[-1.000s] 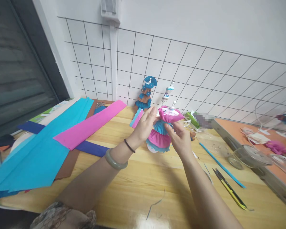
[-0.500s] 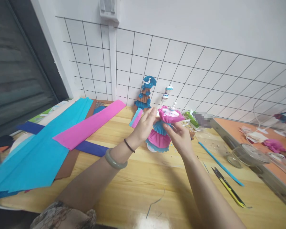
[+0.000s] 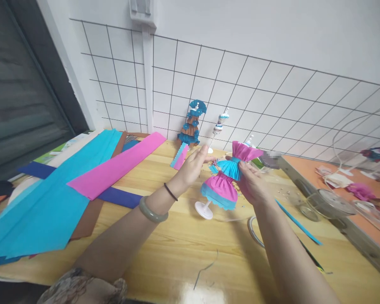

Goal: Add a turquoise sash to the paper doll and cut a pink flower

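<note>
A small paper doll [image 3: 225, 182] in a pleated pink and blue crepe dress on a white stand is tilted above the wooden table [image 3: 177, 249]. My right hand [image 3: 252, 185] is closed around its waist from the right and holds it up. My left hand [image 3: 194, 165] is just left of the doll with its fingers stretched out, its fingertips near the doll's top, holding nothing.
Long crepe paper sheets, cyan [image 3: 50, 198], pink [image 3: 114, 169] and dark blue [image 3: 117, 196], lie on the left. Two more dressed dolls, one brown and blue [image 3: 191, 124] and one slimmer [image 3: 218, 126], stand by the wire grid wall. A blue strip [image 3: 299, 223] and an orange tray [image 3: 345, 185] with craft bits lie on the right.
The doll has been lifted off the table and tilted to the right in my right hand. My left hand has let go of it and opened.
</note>
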`<state>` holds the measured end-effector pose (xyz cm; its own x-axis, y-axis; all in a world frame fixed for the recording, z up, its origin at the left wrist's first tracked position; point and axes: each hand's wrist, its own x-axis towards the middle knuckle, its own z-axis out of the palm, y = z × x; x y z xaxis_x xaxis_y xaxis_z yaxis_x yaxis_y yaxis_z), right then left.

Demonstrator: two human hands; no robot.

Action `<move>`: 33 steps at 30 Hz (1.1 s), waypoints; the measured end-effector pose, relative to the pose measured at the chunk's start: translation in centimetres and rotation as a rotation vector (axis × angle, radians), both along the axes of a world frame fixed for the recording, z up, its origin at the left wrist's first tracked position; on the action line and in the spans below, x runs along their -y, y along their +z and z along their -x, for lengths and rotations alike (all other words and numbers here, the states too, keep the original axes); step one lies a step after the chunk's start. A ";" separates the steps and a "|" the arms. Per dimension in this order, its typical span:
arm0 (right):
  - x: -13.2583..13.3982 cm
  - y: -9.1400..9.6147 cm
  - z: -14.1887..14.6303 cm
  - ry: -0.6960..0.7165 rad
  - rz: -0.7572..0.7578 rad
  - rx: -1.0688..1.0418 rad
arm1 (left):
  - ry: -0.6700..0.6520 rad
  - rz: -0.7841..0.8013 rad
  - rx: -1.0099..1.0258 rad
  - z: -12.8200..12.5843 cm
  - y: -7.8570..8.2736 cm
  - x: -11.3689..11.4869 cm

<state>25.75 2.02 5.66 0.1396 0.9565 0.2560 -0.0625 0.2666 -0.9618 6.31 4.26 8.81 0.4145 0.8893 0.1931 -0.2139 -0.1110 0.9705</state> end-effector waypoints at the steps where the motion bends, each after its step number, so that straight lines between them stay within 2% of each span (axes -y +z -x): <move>1: 0.1 0.1 0.1 0.014 0.025 -0.019 | -0.001 0.006 -0.013 0.0 -0.1 0.0; 5: -0.2 0.2 0.3 0.052 0.088 -0.098 | -0.015 0.017 -0.104 -0.2 -0.7 -0.3; 10: -0.6 0.5 -0.1 0.039 0.134 -0.121 | -0.215 0.046 -0.126 -0.6 -1.9 -0.5; 12: -0.5 0.6 0.0 0.041 0.146 -0.133 | -0.255 0.064 -0.113 -0.6 -2.1 -0.5; 22: 0.4 1.3 2.2 0.092 0.181 -0.120 | -0.251 0.195 -0.009 -0.7 -2.1 -0.8; 27: 0.4 1.6 2.4 0.100 0.171 -0.104 | -0.266 0.146 -0.036 -0.5 -2.1 -0.8; 30: -0.2 2.2 1.9 0.053 0.148 -0.086 | -0.301 0.125 -0.055 0.3 -1.7 -1.2; 31: -0.5 2.5 1.7 0.018 0.126 -0.087 | -0.268 0.128 -0.041 0.7 -1.4 -1.5; 33: -1.3 3.1 1.3 -0.076 0.065 -0.085 | -0.053 0.071 -0.047 1.6 -0.7 -2.2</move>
<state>24.48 3.34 8.77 0.2311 0.9565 0.1779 -0.1263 0.2108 -0.9693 4.69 6.45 8.10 0.4687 0.8765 0.1100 -0.1720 -0.0315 0.9846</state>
